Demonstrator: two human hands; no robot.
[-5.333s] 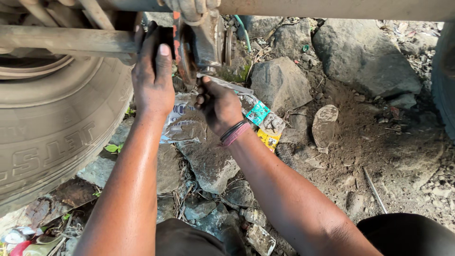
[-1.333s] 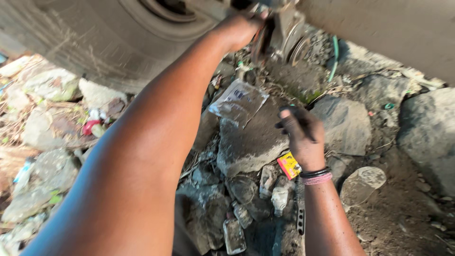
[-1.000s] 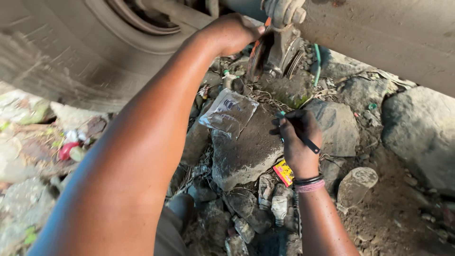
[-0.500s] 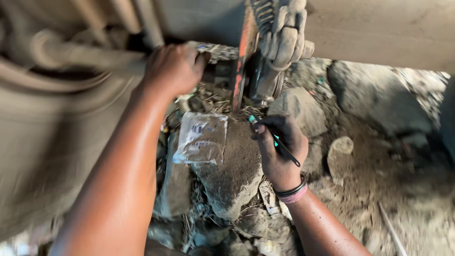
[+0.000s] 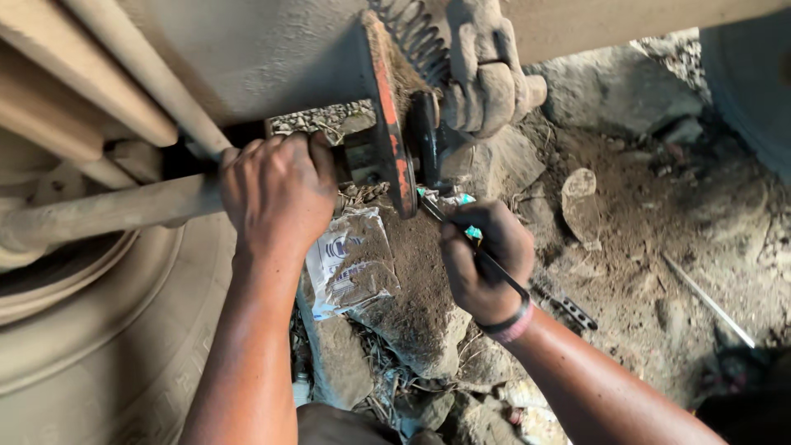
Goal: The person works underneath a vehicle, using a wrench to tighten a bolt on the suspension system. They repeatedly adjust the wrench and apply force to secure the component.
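Note:
My left hand (image 5: pixel 276 194) grips a dark part at the back of an orange-edged metal plate (image 5: pixel 386 124) under a vehicle. My right hand (image 5: pixel 484 255) is closed around a thin dark rod-like tool (image 5: pixel 474 247), whose tip reaches up to the lower edge of that plate. A coil spring (image 5: pixel 416 37) and a dusty lumpy metal casting (image 5: pixel 486 70) sit just right of the plate. A dirt-filled clear plastic bag (image 5: pixel 350 259) lies on a rock below my hands.
A large tyre (image 5: pixel 99 346) fills the lower left, with dusty pipes and an axle bar (image 5: pixel 99 210) above it. Rocks, loose earth and litter cover the ground; a thin metal rod (image 5: pixel 709 301) lies at right. Another tyre edge (image 5: pixel 754 82) shows at top right.
The view has swung in close to the plate and spring. My right hand has lifted the thin tool from the rock up to the plate's lower edge; my left hand stays on the part.

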